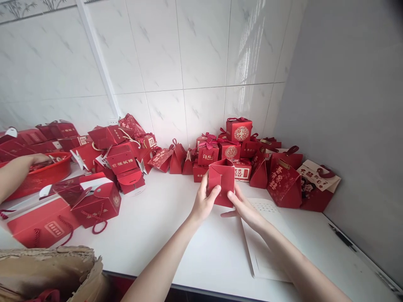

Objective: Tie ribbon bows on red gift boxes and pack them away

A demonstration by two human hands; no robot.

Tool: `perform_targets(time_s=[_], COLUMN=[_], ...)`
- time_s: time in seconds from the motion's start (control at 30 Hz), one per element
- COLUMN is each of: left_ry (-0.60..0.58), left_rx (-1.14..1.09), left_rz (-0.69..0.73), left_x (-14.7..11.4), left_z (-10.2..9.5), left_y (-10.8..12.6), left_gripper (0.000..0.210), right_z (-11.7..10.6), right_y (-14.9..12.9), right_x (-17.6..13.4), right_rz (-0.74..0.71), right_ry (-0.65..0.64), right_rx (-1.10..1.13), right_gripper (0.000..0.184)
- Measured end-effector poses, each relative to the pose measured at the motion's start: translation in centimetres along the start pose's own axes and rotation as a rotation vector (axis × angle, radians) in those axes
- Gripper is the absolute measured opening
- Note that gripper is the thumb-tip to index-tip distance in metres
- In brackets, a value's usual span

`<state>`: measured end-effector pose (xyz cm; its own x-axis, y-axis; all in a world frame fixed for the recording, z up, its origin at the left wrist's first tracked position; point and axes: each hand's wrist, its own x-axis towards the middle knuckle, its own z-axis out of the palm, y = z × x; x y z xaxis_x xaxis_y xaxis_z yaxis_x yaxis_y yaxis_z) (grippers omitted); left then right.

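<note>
A red paper gift box with its top open is held upright above the white table, between my two hands. My left hand grips its left side, thumb lying across the front face. On the right side, my right hand clasps it near the lower corner, thumb on the front. The fingers behind the box are partly hidden. Just behind it stands a cluster of finished red boxes, among them a square box with a ribbon and gold round print.
An open notebook lies under my right forearm, and a black pen is by the right wall. Red gift bags crowd the left. Another person's hand reaches into a red basin. A torn cardboard box stands at the lower left.
</note>
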<state>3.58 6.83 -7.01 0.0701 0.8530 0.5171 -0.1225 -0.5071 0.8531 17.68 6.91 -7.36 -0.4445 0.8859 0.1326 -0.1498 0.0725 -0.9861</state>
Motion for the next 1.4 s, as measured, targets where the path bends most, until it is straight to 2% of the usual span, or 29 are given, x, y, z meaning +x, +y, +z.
perform_targets(time_s=[0.17, 0.27, 0.5, 0.73, 0.9, 1.0, 1.1, 1.27, 1.33, 1.4], left_ry=[0.079, 0.118, 0.038, 0.034, -0.015, 0.006, 0.057, -0.048, -0.059, -0.027], left_rx=[0.087, 0.132, 0.001, 0.124, 0.136, 0.114, 0.106, -0.240, -0.302, -0.300], left_rz=[-0.004, -0.011, -0.018, 0.016, -0.032, -0.030, 0.004, 0.003, -0.012, -0.066], left_x=[-0.2, -0.2, -0.4, -0.2, 0.1, 0.3, 0.4, 0.3, 0.3, 0.4], left_z=[0.4, 0.2, 0.0, -0.2, -0.6, -0.7, -0.9, -1.3, -1.2, -1.1], left_y=[-0.4, -0.6, -0.5, -1.0, -1.2, -1.1, -0.8, -0.8, -0.8, -0.9], left_gripper=[0.049, 0.047, 0.048, 0.043, 0.038, 0.035, 0.034, 0.054, 0.057, 0.056], right_z=[-0.3, -0.3, -0.5, -0.6, -1.0, -1.2, -1.3, -1.4, -1.4, -1.4], right_y=[1.2, 1.9, 2.3, 2.2, 1.7, 1.4, 1.3, 1.4, 1.5, 1.7], right_x=[0.6, 0.8, 1.1, 1.1, 1.0, 1.1, 1.4, 1.9, 1.9, 1.9], right_rz=[-0.010, -0.026, -0.066, -0.070, -0.115, -0.211, -0.335, -0.472, -0.517, -0.589], right_ry=[-0.040, -0.069, -0.110, -0.089, -0.113, -0.028, 0.122, 0.393, 0.427, 0.426], right_rx=[0.009, 0.000, 0.055, 0.111, 0.207, 0.231, 0.174, -0.015, -0.104, -0.214], right_gripper=[0.059, 0.058, 0.061, 0.058, 0.057, 0.064, 0.082, 0.108, 0.112, 0.106])
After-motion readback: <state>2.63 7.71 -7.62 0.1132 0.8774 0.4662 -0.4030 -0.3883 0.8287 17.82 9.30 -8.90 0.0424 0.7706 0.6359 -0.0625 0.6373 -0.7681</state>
